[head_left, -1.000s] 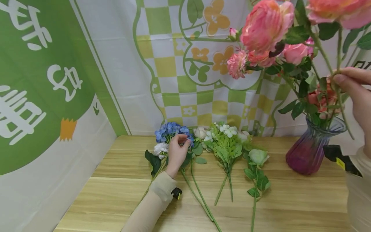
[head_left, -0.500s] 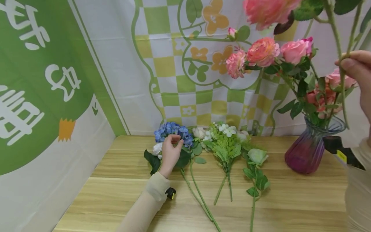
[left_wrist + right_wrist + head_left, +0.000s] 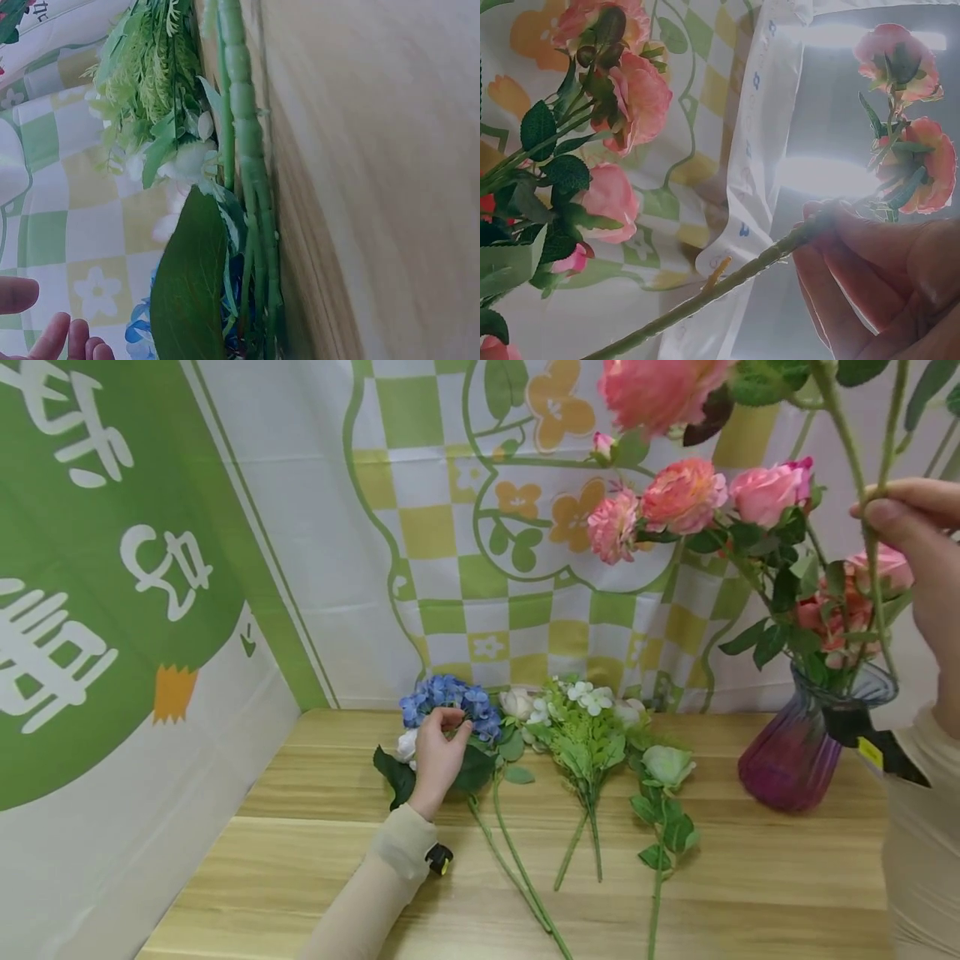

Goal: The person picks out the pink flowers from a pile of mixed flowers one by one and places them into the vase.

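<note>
My right hand [image 3: 918, 543] pinches the green stem of a pink peony [image 3: 663, 393] at the upper right, its stem end hanging over the vase mouth. In the right wrist view, thumb and fingers close on the peony stem [image 3: 727, 289], with two pink-yellow blooms [image 3: 907, 67] above. A purple-blue ribbed glass vase [image 3: 791, 760] stands below, holding pink flowers [image 3: 682, 493]. My left hand [image 3: 438, 760] is over a blue hydrangea [image 3: 450, 697] on the table. Its thumb and fingers are apart with nothing between them in the left wrist view.
On the wooden table [image 3: 300, 852] lie a white flower [image 3: 406, 747], a green-white bunch [image 3: 585, 735] and a pale green rose [image 3: 667, 766], stems toward me. A checkered cloth [image 3: 442, 585] hangs behind, and a green printed panel [image 3: 112, 568] stands at left.
My right hand has risen with the peony, its bloom shifting up and slightly left. My left hand has drawn a little left over the blue hydrangea.
</note>
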The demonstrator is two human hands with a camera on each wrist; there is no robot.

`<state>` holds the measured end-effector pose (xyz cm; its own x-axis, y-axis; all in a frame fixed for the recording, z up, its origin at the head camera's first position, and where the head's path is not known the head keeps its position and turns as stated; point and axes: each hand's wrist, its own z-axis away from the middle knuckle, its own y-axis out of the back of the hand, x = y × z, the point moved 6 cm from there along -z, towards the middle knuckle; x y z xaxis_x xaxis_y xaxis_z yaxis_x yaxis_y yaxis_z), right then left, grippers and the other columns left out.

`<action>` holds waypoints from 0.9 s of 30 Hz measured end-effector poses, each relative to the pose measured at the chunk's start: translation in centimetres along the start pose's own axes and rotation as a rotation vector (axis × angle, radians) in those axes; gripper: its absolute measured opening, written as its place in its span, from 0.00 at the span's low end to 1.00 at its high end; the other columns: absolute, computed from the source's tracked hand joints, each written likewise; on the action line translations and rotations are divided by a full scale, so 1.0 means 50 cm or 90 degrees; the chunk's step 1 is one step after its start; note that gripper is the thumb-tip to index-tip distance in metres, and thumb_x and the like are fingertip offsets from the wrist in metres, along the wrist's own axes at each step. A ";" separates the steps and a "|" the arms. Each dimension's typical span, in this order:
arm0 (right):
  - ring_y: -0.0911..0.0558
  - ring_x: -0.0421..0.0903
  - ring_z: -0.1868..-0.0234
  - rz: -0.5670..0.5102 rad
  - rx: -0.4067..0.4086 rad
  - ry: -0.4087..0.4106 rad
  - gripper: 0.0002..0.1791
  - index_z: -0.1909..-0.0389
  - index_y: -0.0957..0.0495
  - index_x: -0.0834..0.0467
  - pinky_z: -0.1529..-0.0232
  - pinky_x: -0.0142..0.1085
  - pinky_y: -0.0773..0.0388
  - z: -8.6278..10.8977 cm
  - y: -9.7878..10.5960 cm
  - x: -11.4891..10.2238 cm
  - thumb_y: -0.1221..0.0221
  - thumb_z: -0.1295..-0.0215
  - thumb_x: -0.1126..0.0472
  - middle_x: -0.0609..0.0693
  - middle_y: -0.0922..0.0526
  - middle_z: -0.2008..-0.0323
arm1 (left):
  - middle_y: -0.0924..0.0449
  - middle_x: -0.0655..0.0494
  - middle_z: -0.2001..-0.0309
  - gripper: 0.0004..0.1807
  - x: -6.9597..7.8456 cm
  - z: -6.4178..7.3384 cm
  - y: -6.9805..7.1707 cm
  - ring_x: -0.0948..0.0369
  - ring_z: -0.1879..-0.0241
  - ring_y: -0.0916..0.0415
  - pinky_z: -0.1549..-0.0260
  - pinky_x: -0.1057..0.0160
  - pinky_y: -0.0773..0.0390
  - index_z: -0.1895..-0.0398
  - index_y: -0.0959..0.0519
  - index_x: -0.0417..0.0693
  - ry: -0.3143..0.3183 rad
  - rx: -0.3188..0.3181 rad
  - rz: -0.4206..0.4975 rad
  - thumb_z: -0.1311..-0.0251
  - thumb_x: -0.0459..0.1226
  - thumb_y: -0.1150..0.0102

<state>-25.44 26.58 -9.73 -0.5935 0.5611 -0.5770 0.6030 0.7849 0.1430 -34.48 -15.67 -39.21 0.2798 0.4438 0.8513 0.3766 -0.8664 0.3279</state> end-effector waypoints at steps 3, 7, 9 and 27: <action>0.24 0.22 0.65 0.030 0.016 0.000 0.12 0.55 0.16 0.53 0.56 0.17 0.29 -0.005 -0.005 -0.009 0.42 0.36 0.56 0.23 0.21 0.69 | 0.24 0.44 0.56 0.14 -0.003 0.002 0.003 0.51 0.56 0.27 0.54 0.52 0.26 0.53 0.24 0.38 0.001 -0.004 -0.007 0.37 0.37 0.42; 0.23 0.22 0.67 0.020 0.023 -0.090 0.13 0.56 0.15 0.51 0.59 0.18 0.32 -0.015 -0.017 0.002 0.39 0.40 0.53 0.23 0.20 0.71 | 0.24 0.45 0.56 0.14 -0.003 0.002 0.007 0.50 0.55 0.27 0.54 0.52 0.26 0.52 0.24 0.38 0.001 0.000 -0.006 0.37 0.37 0.42; 0.22 0.23 0.67 -0.003 0.016 -0.149 0.13 0.56 0.15 0.49 0.62 0.18 0.33 -0.017 -0.025 0.015 0.38 0.40 0.54 0.25 0.19 0.71 | 0.24 0.47 0.56 0.14 -0.003 0.002 0.009 0.51 0.55 0.27 0.54 0.52 0.26 0.52 0.24 0.39 0.005 0.002 -0.005 0.37 0.37 0.42; 0.20 0.27 0.70 -0.101 0.027 -0.236 0.08 0.61 0.14 0.52 0.64 0.15 0.28 -0.018 -0.022 0.088 0.38 0.40 0.60 0.31 0.17 0.73 | 0.24 0.47 0.54 0.15 -0.008 -0.004 0.014 0.50 0.54 0.28 0.53 0.52 0.27 0.52 0.24 0.38 0.018 0.004 -0.010 0.37 0.38 0.42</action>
<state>-29.20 28.40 -11.72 -0.4534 0.2949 -0.8411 0.5455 0.8381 -0.0003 -34.48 -16.53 -39.25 0.2489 0.4504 0.8574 0.3856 -0.8582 0.3388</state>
